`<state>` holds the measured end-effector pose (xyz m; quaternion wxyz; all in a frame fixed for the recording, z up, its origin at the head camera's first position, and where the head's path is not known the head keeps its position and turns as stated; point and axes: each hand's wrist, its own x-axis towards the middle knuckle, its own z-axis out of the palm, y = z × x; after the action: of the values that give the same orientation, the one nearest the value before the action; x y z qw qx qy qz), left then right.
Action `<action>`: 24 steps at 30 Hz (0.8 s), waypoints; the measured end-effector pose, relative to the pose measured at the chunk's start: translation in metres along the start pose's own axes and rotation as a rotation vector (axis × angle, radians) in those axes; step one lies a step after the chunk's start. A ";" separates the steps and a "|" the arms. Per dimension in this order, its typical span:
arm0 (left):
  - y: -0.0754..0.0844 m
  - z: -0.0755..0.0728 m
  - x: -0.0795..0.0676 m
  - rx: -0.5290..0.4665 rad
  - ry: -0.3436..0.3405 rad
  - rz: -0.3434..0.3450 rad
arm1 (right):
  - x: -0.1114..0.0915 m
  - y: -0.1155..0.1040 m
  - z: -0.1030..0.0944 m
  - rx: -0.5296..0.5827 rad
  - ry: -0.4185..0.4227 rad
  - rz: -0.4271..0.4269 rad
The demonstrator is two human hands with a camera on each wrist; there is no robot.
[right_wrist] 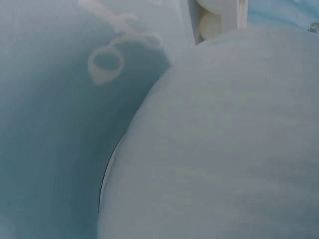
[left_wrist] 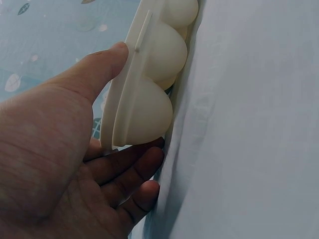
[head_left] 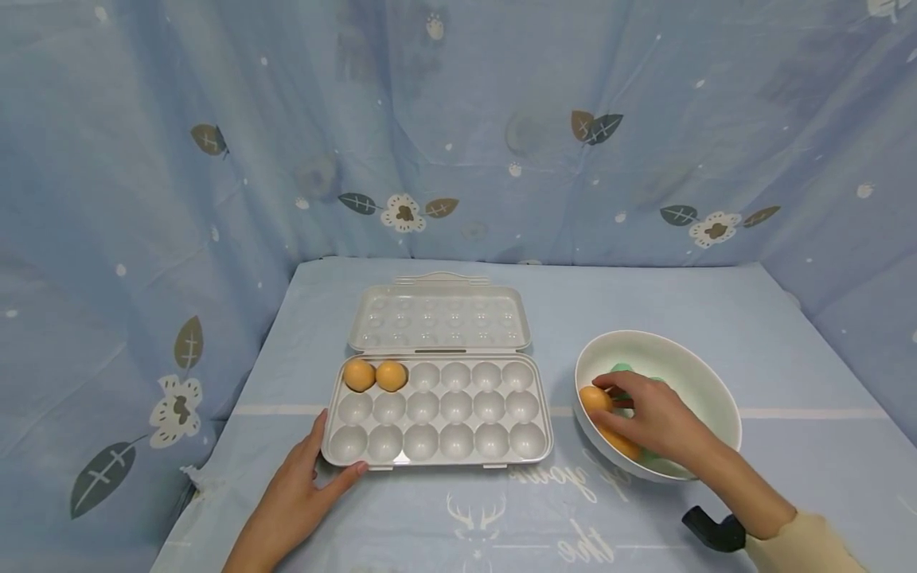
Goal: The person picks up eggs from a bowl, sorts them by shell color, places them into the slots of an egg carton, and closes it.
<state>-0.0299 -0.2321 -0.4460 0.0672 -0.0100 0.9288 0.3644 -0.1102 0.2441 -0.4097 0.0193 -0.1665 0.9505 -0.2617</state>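
Note:
A pale egg box (head_left: 437, 469) lies with its lid (head_left: 440, 318) folded back. Two orange balls (head_left: 359, 375) sit in the back-row cups at its left end. My left hand (head_left: 301, 485) holds the front left corner, thumb on the front edge and fingers along the left side; the left wrist view shows the thumb (left_wrist: 112, 59) against the rim. Over in the white bowl (head_left: 705, 390), my right hand (head_left: 655, 414) pinches an orange ball (head_left: 594, 399) between thumb and fingers, near the left wall. Another orange ball (head_left: 622, 444) and green pieces (head_left: 622, 368) lie partly hidden beneath it.
A pale blue printed cloth (head_left: 437, 525) covers the table, with a patterned curtain (head_left: 458, 119) behind and at the sides. A black curved object (head_left: 712, 529) shows beside the right wrist. The bowl's outer wall (right_wrist: 214, 139) fills most of the right wrist view.

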 end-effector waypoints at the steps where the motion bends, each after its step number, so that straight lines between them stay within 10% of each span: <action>1: 0.000 0.000 0.000 -0.002 0.003 0.001 | 0.001 -0.001 0.001 -0.001 0.000 -0.009; 24: -0.003 0.002 0.000 -0.010 0.027 0.024 | 0.008 -0.015 -0.017 0.097 0.073 -0.063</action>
<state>-0.0299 -0.2330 -0.4494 0.0502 -0.0040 0.9278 0.3696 -0.1153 0.2375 -0.3871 -0.0155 -0.1854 0.9311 -0.3138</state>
